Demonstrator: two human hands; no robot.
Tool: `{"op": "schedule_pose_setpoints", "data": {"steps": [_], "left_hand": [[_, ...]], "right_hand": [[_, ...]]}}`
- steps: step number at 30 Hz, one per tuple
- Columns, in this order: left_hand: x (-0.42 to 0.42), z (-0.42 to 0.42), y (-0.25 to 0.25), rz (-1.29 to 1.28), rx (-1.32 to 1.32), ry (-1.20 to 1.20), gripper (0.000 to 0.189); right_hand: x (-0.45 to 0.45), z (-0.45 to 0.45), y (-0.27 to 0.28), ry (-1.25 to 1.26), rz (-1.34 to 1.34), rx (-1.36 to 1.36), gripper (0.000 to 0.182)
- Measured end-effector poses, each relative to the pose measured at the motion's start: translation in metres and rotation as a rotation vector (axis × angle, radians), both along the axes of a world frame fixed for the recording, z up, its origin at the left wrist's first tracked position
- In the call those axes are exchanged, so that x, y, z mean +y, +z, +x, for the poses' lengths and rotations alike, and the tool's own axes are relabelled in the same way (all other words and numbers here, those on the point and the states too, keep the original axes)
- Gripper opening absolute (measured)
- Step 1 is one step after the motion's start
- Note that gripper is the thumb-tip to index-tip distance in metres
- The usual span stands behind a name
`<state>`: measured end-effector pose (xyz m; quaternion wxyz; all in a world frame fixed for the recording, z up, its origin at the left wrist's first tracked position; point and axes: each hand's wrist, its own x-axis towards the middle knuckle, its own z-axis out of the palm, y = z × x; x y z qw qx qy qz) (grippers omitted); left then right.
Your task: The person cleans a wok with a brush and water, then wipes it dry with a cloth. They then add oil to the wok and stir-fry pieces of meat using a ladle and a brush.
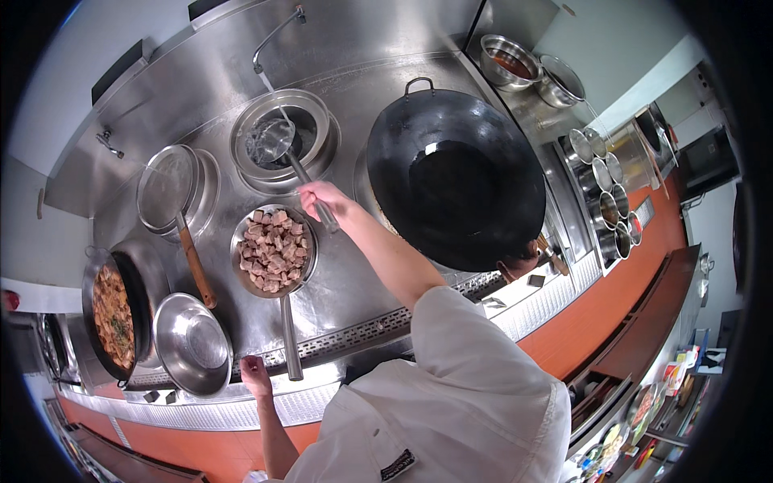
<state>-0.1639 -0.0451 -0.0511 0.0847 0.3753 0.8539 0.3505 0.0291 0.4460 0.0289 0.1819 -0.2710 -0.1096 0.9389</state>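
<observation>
My right hand is closed around the handle of a metal ladle, whose bowl sits under water running from a tap over a round metal pot. Below it, a long-handled metal strainer or pan holds cubed meat. My left hand is near the stove's front edge, beside a steel bowl, fingers curled; whether it holds anything is not clear. A large black wok stands tilted at the right, a rag at its lower rim.
At the left are a wok of cooked food and a wooden-handled fine strainer resting on a pot. Steel bowls stand at the back right. Several seasoning containers line the right side, near a wooden-handled brush or utensil.
</observation>
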Motion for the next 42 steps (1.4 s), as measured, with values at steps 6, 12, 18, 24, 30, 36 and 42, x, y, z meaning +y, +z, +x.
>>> {"op": "schedule_pose_setpoints", "data": {"steps": [6, 12, 18, 24, 30, 36, 42], "left_hand": [[0.006, -0.017, -0.015, 0.033, -0.039, -0.007, 0.011], [0.040, -0.002, -0.006, -0.063, -0.114, 0.026, 0.041], [0.045, 0.006, -0.047, -0.007, -0.596, 0.004, 0.053], [0.063, 0.049, 0.000, -0.180, -1.498, 0.014, 0.056], [0.086, 0.057, 0.004, 0.031, -1.972, -0.139, 0.026], [0.108, 0.078, 0.005, 0.069, -1.694, 0.018, 0.017], [0.106, 0.067, 0.002, 0.041, -1.503, 0.048, 0.020]], "right_hand": [[-0.046, 0.066, 0.046, 0.068, -0.049, 0.121, 0.027], [-0.110, 0.137, 0.122, 0.041, -0.108, 0.275, 0.023], [-0.175, 0.181, 0.176, -0.059, -0.191, 0.462, 0.016], [-0.253, 0.253, 0.198, -0.263, -0.107, 0.387, 0.038], [-0.286, 0.300, 0.191, -0.326, 0.039, 0.091, 0.029], [-0.291, 0.329, 0.160, -0.358, 0.037, -0.401, 0.017], [-0.325, 0.298, 0.147, -0.286, 0.615, -1.141, 0.018]]}}
